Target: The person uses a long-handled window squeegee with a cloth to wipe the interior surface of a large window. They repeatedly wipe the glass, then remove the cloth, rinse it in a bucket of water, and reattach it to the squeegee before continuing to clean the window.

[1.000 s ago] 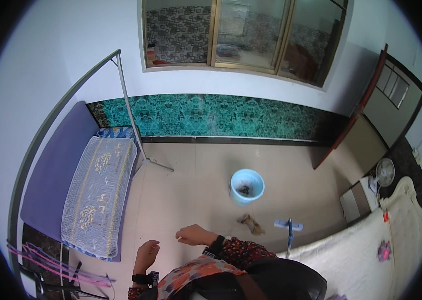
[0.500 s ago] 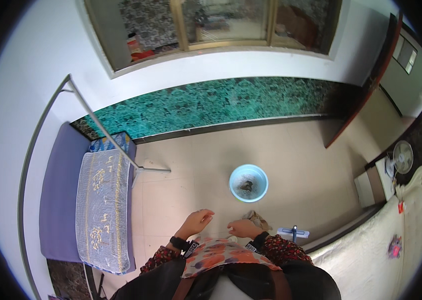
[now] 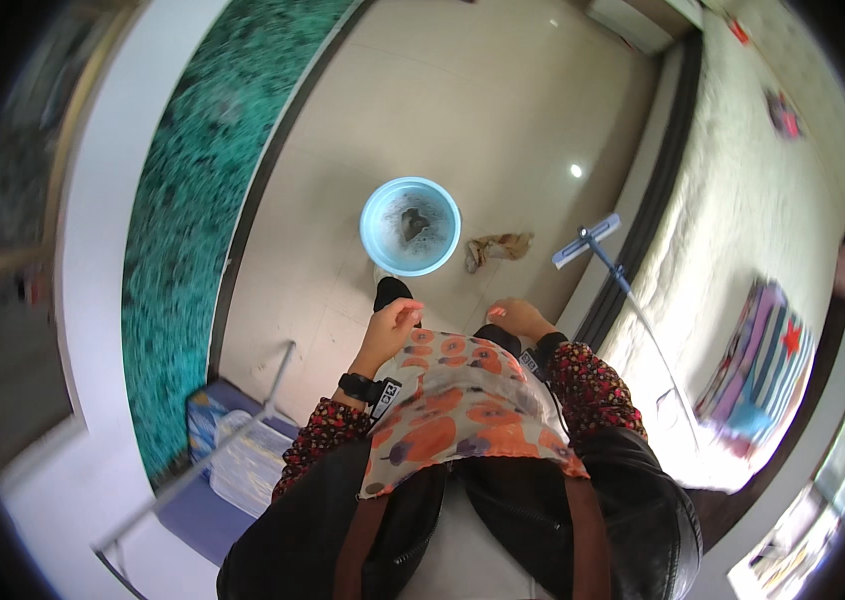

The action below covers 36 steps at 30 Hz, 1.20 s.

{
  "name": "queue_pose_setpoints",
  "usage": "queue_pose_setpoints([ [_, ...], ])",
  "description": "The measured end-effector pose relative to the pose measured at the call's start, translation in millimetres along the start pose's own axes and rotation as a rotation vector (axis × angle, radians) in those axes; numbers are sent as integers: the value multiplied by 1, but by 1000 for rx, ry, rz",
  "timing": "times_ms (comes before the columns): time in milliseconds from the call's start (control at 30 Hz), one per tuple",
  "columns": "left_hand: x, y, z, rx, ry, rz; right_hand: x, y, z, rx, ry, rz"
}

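My left hand hangs in front of my apron, its fingers loosely bent and holding nothing. On the other side of the apron, my right hand is also bare, fingers slightly curled and partly hidden. Ahead of my left hand, a light blue basin stands on the tiled floor. Inside it lies a dark wet cloth amid suds. A crumpled brown and white cloth rests on the floor right of the basin. Neither hand touches the basin or the cloths.
A blue-headed mop or squeegee leans at the right against a bed with a cream cover and a folded striped blanket. Along the left runs a green-panelled wall. A metal stand crosses a purple sofa at lower left.
My view has swung to the right and I am nearer the basin and the floor cloth. The window wall now lies on the left. Both hands stay low and empty.
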<state>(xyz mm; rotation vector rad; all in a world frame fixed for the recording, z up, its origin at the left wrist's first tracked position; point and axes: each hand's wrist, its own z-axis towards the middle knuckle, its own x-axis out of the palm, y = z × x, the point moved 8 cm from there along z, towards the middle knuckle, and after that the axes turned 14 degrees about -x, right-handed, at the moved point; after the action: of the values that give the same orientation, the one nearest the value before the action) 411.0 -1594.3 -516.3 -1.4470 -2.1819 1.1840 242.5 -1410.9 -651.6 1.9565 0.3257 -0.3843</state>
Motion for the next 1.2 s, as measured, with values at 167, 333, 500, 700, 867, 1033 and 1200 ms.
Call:
queue_pose_setpoints([
  [167,-32,49,87,-226,211,100,29,-100,12,432,-279,35],
  [333,-36,116,168,-268,282,162,103,-179,75,566,-193,60],
  [500,-1,213,258,-376,298,165,158,-276,181,391,-131,-22],
  [700,47,284,317,-362,304,3,191,-395,245,552,-231,-141],
  [867,63,306,320,-461,378,-44,213,-447,258,584,-295,-41],
  [1033,49,284,312,-553,264,-145,147,-380,185,584,-1044,702],
  [1200,42,237,279,-631,258,-229,37,-223,105,253,-1458,1039],
])
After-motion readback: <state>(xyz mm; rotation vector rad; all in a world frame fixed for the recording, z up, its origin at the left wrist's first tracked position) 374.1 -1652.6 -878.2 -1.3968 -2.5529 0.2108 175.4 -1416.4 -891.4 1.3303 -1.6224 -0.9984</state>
